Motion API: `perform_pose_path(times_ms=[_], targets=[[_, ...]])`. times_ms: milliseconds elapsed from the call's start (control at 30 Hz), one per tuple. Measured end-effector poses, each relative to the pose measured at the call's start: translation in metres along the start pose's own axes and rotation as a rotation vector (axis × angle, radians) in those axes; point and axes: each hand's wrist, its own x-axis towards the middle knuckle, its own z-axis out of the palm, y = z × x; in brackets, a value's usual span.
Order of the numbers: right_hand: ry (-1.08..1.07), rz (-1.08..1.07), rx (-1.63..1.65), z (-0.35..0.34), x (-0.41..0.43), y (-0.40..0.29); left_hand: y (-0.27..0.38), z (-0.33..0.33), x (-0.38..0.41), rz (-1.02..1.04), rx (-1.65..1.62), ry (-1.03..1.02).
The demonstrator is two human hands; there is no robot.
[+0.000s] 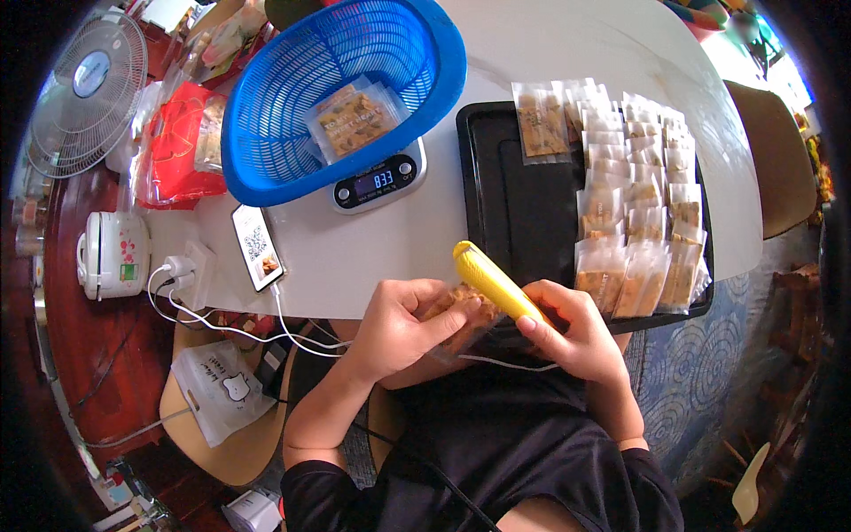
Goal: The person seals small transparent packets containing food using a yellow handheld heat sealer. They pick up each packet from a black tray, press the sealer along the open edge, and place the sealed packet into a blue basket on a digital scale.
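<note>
My left hand [405, 326] grips a clear packet of brown, nutty snack [459, 316], its thumb pressed on the front. Held in my right hand [578, 332] is a yellow handheld tool that looks like a bag sealer [495, 282]. Its long body slants across the packet's right edge; whether its jaws are closed on the film is hidden. Right of my hands, a black tray [518, 213] bears several overlapping rows of filled snack packets [602, 206]. A blue plastic basket [279, 139] sits tilted on a digital kitchen scale [379, 186], with a few printed packets [359, 120] inside.
A phone [259, 249] on the white table [319, 272] is tethered by a white charging cable [286, 316] to a power strip [199, 266]. A rice cooker [116, 256], red bag [179, 146] and fan [90, 86] stand left. Another cable [505, 362] crosses my lap.
</note>
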Motion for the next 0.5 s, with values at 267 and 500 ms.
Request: perform_pose_path(times_ms=[267,500], targets=[[0.078,0.01,0.035,0.008,0.001,0.008,0.013,0.004,-0.001,-0.044,-0.039,0.01],[0.033,0.119,0.323,-0.009,0.0,0.008,0.011,-0.001,-0.002,0.014,0.001,0.08]])
